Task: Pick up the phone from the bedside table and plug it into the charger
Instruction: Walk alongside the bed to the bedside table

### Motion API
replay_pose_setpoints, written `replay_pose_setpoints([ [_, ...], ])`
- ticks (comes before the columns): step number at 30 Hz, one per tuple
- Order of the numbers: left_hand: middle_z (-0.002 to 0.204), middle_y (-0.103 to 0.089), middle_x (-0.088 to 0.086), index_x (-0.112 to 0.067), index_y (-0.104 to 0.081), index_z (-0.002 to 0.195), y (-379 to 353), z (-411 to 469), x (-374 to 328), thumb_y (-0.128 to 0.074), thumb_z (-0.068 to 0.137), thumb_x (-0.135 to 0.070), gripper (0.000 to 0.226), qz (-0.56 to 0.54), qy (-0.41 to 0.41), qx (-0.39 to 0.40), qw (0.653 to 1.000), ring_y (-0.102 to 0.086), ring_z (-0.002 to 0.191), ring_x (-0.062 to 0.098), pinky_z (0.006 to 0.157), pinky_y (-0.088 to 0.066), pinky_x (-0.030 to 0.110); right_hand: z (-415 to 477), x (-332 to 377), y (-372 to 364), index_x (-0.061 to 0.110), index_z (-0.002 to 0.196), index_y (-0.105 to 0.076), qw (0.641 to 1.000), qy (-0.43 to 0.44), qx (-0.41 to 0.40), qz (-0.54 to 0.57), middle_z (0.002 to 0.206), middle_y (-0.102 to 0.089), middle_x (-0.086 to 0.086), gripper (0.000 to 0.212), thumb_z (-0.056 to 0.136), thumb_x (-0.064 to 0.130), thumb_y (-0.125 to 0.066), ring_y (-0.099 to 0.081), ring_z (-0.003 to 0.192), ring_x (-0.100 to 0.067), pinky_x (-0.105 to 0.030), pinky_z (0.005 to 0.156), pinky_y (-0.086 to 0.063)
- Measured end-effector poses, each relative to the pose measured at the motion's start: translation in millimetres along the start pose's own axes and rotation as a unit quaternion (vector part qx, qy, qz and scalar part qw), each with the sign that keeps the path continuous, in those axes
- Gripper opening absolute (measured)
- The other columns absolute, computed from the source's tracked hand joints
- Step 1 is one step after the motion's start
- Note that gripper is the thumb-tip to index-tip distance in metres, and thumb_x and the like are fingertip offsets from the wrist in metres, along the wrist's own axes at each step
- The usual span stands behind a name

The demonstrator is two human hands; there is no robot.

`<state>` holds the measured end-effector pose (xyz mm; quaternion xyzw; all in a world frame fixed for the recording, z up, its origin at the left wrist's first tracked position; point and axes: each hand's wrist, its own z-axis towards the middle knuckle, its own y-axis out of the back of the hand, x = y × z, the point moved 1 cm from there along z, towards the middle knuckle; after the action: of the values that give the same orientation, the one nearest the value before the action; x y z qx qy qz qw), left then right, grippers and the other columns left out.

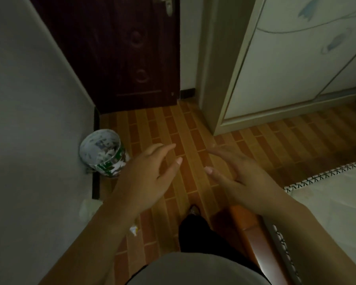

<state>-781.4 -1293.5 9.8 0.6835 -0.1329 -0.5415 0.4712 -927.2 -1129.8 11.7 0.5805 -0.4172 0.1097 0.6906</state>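
My left hand (150,173) and my right hand (232,173) are held out in front of me over the tiled floor, palms turned toward each other, fingers spread and holding nothing. A gap of floor shows between them. No phone, bedside table or charger shows anywhere in the head view.
A paint-spattered bucket (103,153) stands on the floor against the grey wall (29,120) at left. A dark wooden door (119,52) is straight ahead. A pale wardrobe (286,64) fills the upper right. The bed edge (253,239) with its light cover (333,202) is at lower right.
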Motion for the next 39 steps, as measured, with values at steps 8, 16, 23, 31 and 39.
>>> replay_pose_setpoints([
  [8, 0.14, -0.043, -0.004, -0.031, -0.039, 0.134, -24.1, 187.2, -33.2, -0.029, 0.087, -0.06, 0.057, -0.001, -0.076, 0.076, 0.994, -0.042, 0.124, 0.015, 0.095, -0.043, 0.043, 109.9, -80.6, 76.5, 0.032, 0.135, -0.039, 0.994, -0.072, -0.085, -0.01, 0.14, -0.047, 0.007, 0.066, 0.081, 0.069, -0.033, -0.048, 0.105, 0.004, -0.018, 0.085, -0.037],
  [16, 0.137, -0.045, -0.005, -0.034, -0.038, 0.133, -61.1, 373.8, -92.5, -0.031, 0.085, -0.058, 0.054, 0.029, -0.147, 0.132, 0.98, -0.043, 0.12, 0.016, 0.093, -0.044, 0.042, 192.7, -167.4, 189.5, 0.032, 0.135, -0.04, 0.982, -0.145, -0.12, -0.025, 0.139, -0.048, 0.007, 0.067, 0.079, 0.068, -0.034, -0.051, 0.112, -0.004, -0.029, 0.089, -0.045],
  [23, 0.137, -0.045, -0.007, -0.035, -0.039, 0.133, -122.7, 480.8, -145.9, -0.03, 0.085, -0.059, 0.054, 0.024, -0.204, 0.171, 0.964, -0.042, 0.113, 0.01, 0.087, -0.04, 0.033, 213.4, -232.6, 259.5, 0.033, 0.134, -0.041, 0.963, -0.203, -0.176, -0.014, 0.137, -0.051, 0.009, 0.068, 0.078, 0.07, -0.033, -0.052, 0.11, -0.004, -0.025, 0.086, -0.043],
  [31, 0.135, -0.048, -0.007, -0.033, -0.04, 0.132, -234.4, 613.2, -236.7, -0.029, 0.086, -0.061, 0.055, 0.016, -0.328, 0.234, 0.915, -0.046, 0.119, 0.013, 0.091, -0.039, 0.033, 216.0, -346.3, 340.4, 0.038, 0.13, -0.043, 0.909, -0.319, -0.266, -0.041, 0.132, -0.052, 0.011, 0.061, 0.08, 0.071, -0.034, -0.046, 0.111, -0.001, -0.024, 0.084, -0.042],
  [39, 0.137, -0.047, -0.005, -0.03, -0.041, 0.132, -307.6, 765.8, -339.8, -0.033, 0.088, -0.057, 0.052, -0.002, -0.402, 0.275, 0.873, -0.046, 0.119, 0.013, 0.092, -0.039, 0.031, 255.5, -433.6, 457.9, 0.036, 0.132, -0.041, 0.86, -0.392, -0.322, -0.052, 0.135, -0.05, 0.011, 0.064, 0.079, 0.069, -0.031, -0.043, 0.112, 0.001, -0.022, 0.086, -0.037],
])
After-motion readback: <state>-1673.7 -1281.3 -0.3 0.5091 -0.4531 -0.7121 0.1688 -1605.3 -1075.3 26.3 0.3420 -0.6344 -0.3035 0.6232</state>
